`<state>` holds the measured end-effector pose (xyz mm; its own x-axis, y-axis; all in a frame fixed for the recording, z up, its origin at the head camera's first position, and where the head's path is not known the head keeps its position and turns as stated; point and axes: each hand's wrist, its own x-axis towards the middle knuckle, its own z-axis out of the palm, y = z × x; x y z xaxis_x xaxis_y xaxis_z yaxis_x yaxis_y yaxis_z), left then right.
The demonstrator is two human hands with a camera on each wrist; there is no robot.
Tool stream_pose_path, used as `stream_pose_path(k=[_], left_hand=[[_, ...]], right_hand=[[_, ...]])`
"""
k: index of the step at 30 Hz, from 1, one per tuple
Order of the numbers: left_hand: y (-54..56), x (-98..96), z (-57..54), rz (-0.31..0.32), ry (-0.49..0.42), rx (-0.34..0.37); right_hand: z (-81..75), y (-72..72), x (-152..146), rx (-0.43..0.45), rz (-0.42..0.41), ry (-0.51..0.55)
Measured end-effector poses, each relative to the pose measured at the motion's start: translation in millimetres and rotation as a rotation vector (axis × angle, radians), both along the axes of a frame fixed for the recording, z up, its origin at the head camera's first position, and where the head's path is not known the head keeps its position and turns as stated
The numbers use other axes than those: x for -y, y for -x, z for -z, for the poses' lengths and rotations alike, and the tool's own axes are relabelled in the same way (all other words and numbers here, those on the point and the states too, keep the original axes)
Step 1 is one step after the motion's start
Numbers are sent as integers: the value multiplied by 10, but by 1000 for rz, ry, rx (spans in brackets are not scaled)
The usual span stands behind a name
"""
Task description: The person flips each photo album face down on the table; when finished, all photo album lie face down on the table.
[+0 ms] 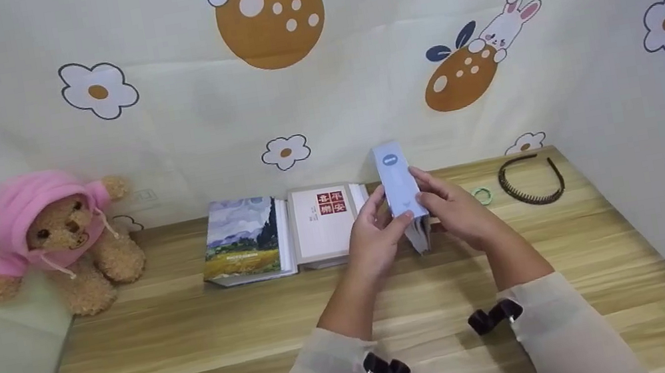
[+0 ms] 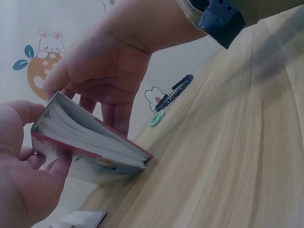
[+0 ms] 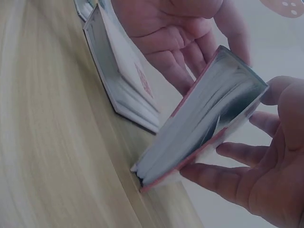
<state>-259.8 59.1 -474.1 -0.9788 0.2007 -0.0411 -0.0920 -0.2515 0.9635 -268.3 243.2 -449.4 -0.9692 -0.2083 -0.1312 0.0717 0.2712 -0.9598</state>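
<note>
Both hands hold a thick photo album [image 1: 397,179] with a light blue spine, which faces up in the head view. My left hand [image 1: 373,234] grips its left side, the thumb near the lower end of the spine. On the other side my right hand [image 1: 461,209] grips it, its thumb also by the spine. Both wrist views show the white page edges between covers with reddish borders, slightly fanned. The album's far end is down at the table. Just left of it leans a white album [image 1: 324,225] with a red square print, beside a landscape-painting album [image 1: 241,239].
A plush bear [image 1: 71,237] in a pink hood sits at the table's back left. On the right lie a green hair tie [image 1: 481,195] and a dark toothed headband [image 1: 534,201]. A printed curtain [image 1: 194,128] hangs behind the wooden table [image 1: 200,364].
</note>
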Motion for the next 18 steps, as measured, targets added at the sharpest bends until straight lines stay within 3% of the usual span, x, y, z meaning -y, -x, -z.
stream_pose_path(k=[7,12,14,18], left_hand=[[-21,-27,43,40,56,-34],[-23,-56,193,119,124,-17],[-32,-67,255,160,180,-4],[-54,-72,310,215,286,8]], right_hand=[[-44,23,-122,10,22,66],[-120,6,-228,-110,69,72],[-154,1,-276,-137,86,43],[-186,4,-387,-107,120,-45]])
